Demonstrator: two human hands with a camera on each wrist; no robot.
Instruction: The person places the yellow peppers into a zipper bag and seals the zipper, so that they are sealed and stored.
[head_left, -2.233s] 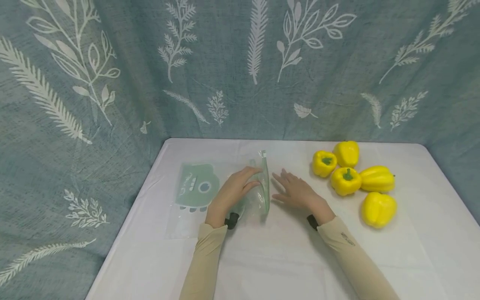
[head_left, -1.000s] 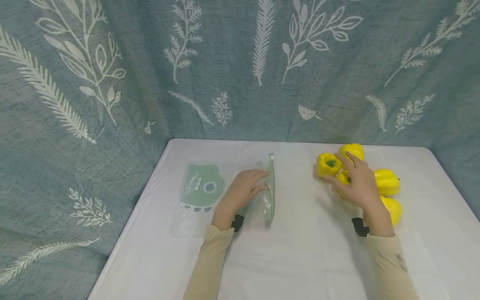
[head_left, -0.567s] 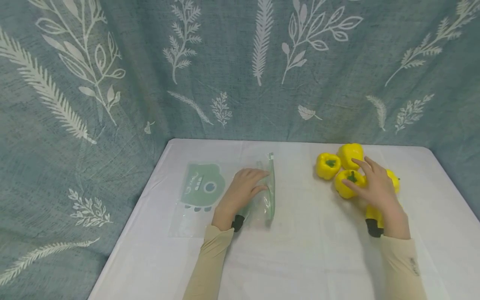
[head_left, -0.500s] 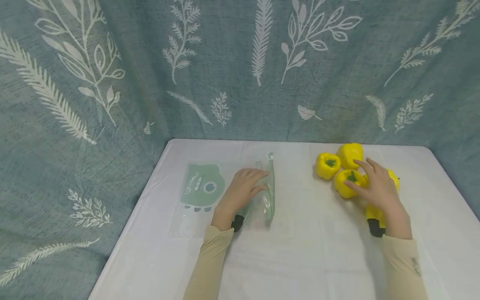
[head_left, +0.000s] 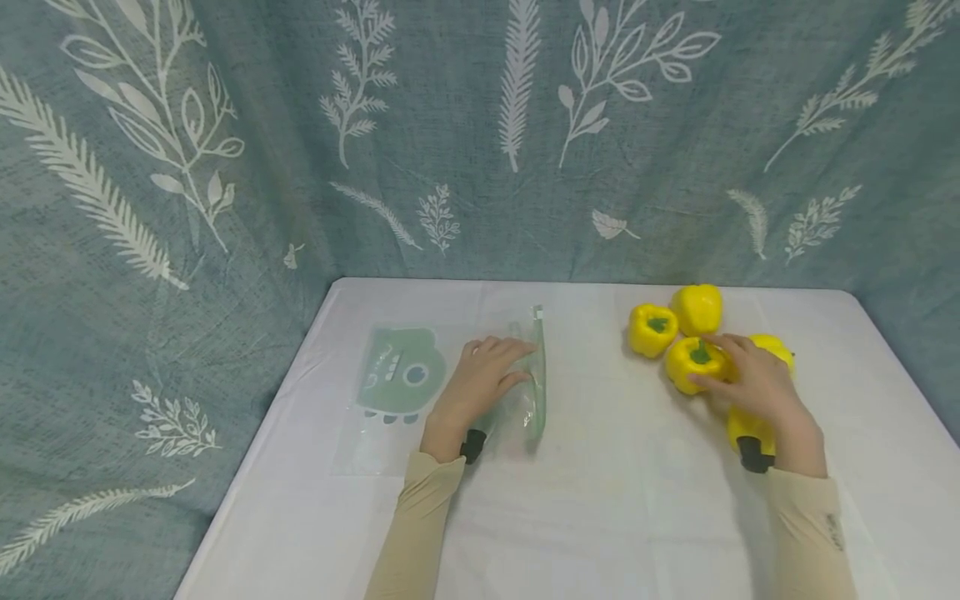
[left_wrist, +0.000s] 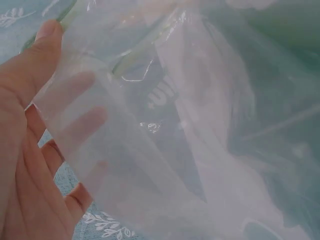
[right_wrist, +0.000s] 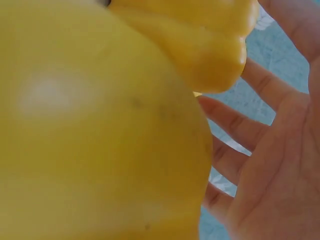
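Right hand (head_left: 761, 382) pinches middle pepper (head_left: 686, 365), toward bench's (head_left: 585, 517) far right corner; I'd seat fingers deeper before lifting straight up past neighbouring peppers (head_left: 699, 308). Left hand (head_left: 478, 382) grips bag (head_left: 388, 379), nearer left edge; hold its mouth wide.

A blue-green curtain (head_left: 442, 100) with white leaf prints fills the top and left of the head frame. A long fern frond (head_left: 93, 177) slants at the left; a small single leaf (head_left: 609, 224) sits upper right of centre. Below spreads a white-covered desk (head_left: 600, 525) with rounded far corners.
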